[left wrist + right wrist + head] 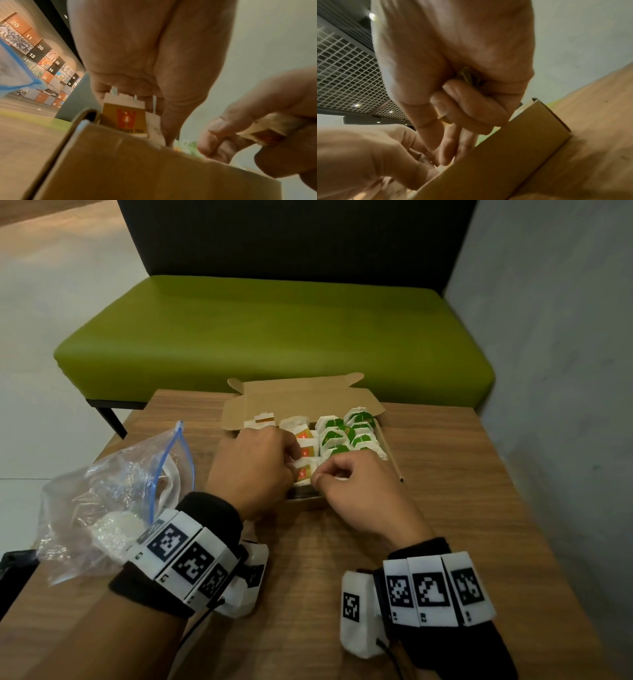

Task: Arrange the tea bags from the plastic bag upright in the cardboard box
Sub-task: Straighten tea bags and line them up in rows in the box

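- The zip-top plastic bag lies at the left of the wooden table, its blue-edged mouth turned toward the box; something white shows through the film, though whether those are more tea bags cannot be told.
- The left hand reaches into the near left part of the cardboard box, its fingers curled down over a row of yellow-and-red tea bags. In the left wrist view the fingertips rest on the white top edges of a yellow packet standing upright behind the box's near wall.
- The box sits mid-table with its lid folded back; green tea bags stand in rows on its right side.
- The right hand hovers over the near edge of the box, thumb and forefinger pinching a packet; the left wrist view shows a pale wrapper with a red-orange patch between them.
- The step in hand appears to be seating this packet upright in the yellow row. Done well, the left fingers would hold the standing packets back to keep a gap, while the right hand lowers its packet vertically, bottom edge first.
- The risk is that neighbouring packets tip over once the left hand lets go, so letting go slowly seems wise.
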A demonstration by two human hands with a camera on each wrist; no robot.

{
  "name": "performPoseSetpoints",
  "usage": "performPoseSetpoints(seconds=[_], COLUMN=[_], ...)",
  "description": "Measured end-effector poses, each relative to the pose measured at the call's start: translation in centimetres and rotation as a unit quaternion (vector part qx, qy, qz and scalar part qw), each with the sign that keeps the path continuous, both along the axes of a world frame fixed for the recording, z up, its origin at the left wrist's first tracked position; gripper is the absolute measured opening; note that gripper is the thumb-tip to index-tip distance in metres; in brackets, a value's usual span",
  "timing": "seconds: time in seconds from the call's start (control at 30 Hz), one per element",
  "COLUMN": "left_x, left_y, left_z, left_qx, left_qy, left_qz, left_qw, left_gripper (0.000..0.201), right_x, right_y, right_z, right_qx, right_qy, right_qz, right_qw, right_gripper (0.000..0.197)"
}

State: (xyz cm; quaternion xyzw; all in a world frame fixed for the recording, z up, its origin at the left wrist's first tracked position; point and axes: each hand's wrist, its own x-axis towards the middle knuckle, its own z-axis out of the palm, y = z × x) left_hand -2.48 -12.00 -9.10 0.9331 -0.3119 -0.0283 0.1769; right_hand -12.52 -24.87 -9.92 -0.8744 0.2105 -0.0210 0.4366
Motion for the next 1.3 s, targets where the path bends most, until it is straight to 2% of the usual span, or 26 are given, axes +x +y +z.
performPoseSetpoints(seconds=[0.2, 0.47, 0.6, 0.7, 0.87, 1.13, 1.3], left_x=[0.0, 0.3, 0.3, 0.1, 0.0, -0.2, -0.1], left_y=[-0.6, -0.4, -0.2, -0.3, -0.6, -0.9, -1.0], left_z=[-0.3, 0.1, 0.3, 0.4, 0.5, -0.3, -0.4], left_qx=[0.009, 0.056, 0.108, 0.108, 0.110, 0.146, 0.133], left_qy=[-0.050, 0.025, 0.019, 0.032, 0.048, -0.016, -0.039], left_qz=[0.028, -0.041, -0.073, -0.080, -0.093, -0.096, -0.081], left_qw=[0.998, 0.997, 0.991, 0.990, 0.988, 0.984, 0.987], left_gripper=[0.015, 0.020, 0.015, 0.011, 0.017, 0.018, 0.021], right_x=[-0.1, -0.1, -0.1, -0.3, -0.4, -0.4, -0.5], right_y=[0.1, 0.2, 0.1, 0.1, 0.0, 0.4, 0.6], right_z=[-0.1, -0.1, 0.1, 0.2, 0.3, 0.6, 0.7], right_qx=[-0.030, -0.024, -0.018, -0.022, -0.024, -0.049, -0.057], right_qy=[0.029, 0.051, 0.049, 0.047, 0.034, 0.078, 0.102], right_qz=[0.008, 0.015, 0.018, 0.016, 0.013, 0.041, 0.057], right_qw=[0.999, 0.998, 0.998, 0.999, 0.999, 0.995, 0.991], right_gripper=[0.013, 0.014, 0.016, 0.016, 0.015, 0.016, 0.019])
